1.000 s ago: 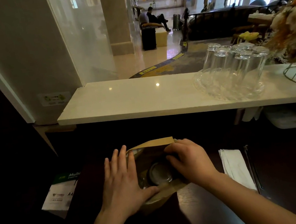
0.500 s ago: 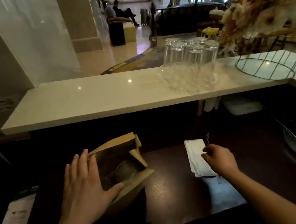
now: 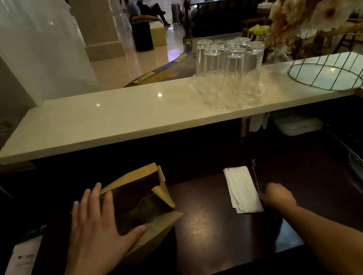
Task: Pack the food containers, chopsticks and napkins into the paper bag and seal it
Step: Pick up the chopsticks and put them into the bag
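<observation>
The left hand [image 3: 97,230] lies flat, fingers spread, on the open paper bag [image 3: 138,205] at 7 o'clock, while the right hand [image 3: 276,196], grip hidden, reaches the dark chopsticks [image 3: 257,177] beside the napkins [image 3: 241,189] at 5 o'clock, and could drag these away

The left hand [image 3: 100,229] lies flat at about eight o'clock, fingers spread and pointing toward twelve with the thumb angled out toward three, while the right hand [image 3: 277,196], at about four o'clock, is curled knuckles-up, its forearm running back toward five.
</observation>
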`<state>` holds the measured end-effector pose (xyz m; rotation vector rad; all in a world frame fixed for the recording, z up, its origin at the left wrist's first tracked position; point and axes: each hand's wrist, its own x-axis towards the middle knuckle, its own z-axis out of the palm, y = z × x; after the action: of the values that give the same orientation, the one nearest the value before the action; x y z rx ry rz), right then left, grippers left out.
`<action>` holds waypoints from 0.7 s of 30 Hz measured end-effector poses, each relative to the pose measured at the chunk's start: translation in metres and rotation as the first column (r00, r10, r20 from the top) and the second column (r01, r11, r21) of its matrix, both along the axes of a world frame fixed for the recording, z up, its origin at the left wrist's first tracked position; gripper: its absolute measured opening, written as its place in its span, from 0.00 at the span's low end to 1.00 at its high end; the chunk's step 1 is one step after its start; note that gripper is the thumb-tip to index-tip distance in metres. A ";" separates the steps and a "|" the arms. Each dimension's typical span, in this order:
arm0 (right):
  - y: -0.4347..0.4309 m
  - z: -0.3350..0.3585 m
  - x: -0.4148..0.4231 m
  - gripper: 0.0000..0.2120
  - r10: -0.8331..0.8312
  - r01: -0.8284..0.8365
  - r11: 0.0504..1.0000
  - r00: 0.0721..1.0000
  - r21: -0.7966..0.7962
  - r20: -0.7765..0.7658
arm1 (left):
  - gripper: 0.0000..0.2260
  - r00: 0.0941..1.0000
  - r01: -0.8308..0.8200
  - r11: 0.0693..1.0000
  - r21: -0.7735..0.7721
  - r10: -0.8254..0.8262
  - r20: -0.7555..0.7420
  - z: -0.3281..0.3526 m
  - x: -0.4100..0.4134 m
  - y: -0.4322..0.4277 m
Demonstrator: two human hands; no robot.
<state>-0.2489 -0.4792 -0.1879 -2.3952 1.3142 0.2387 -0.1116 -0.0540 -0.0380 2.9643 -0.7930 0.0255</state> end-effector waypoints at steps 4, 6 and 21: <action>0.000 -0.002 0.004 0.14 0.021 -0.022 0.999 1.000 -0.034 -0.017 | 0.56 1.000 0.012 1.000 0.013 -0.012 0.015 -0.002 0.001 0.001; 0.000 -0.004 0.004 0.12 0.010 -0.012 0.998 1.000 -0.061 -0.020 | 0.55 1.000 0.017 1.000 0.004 -0.017 0.013 -0.003 0.000 0.002; -0.007 -0.004 0.002 0.09 -0.099 0.097 0.995 0.994 0.034 0.050 | 0.56 1.000 0.011 1.000 0.003 -0.012 0.021 -0.004 0.001 0.002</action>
<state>-0.2471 -0.4862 -0.1920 -2.2879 1.3898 0.1678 -0.1105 -0.0518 -0.0418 2.9667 -0.8132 0.0544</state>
